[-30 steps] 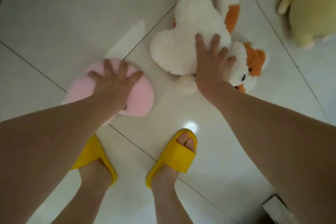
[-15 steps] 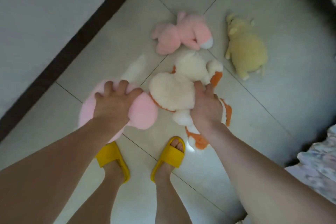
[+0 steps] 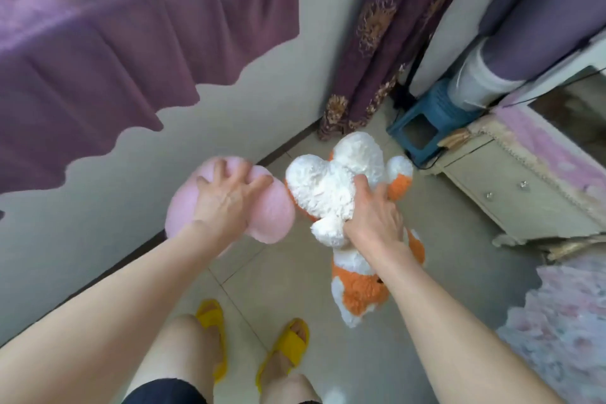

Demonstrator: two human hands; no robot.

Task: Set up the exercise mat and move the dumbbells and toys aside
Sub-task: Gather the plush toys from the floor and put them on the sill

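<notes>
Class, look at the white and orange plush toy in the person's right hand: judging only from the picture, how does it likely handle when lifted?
Probably floppy: the white and orange plush toy droops below the right hand. Likely light for its size, since one hand carries it. Unlikely to slip: the fingers sink into its fluffy pile.

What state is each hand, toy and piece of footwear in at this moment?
Left hand: grip closed on the pink plush, held off the floor.
Right hand: grip closed on the white-orange plush, which hangs head down, off the floor.
Yellow slippers: worn, flat on the tiles.
Blue stool: upright by the curtain.
</notes>
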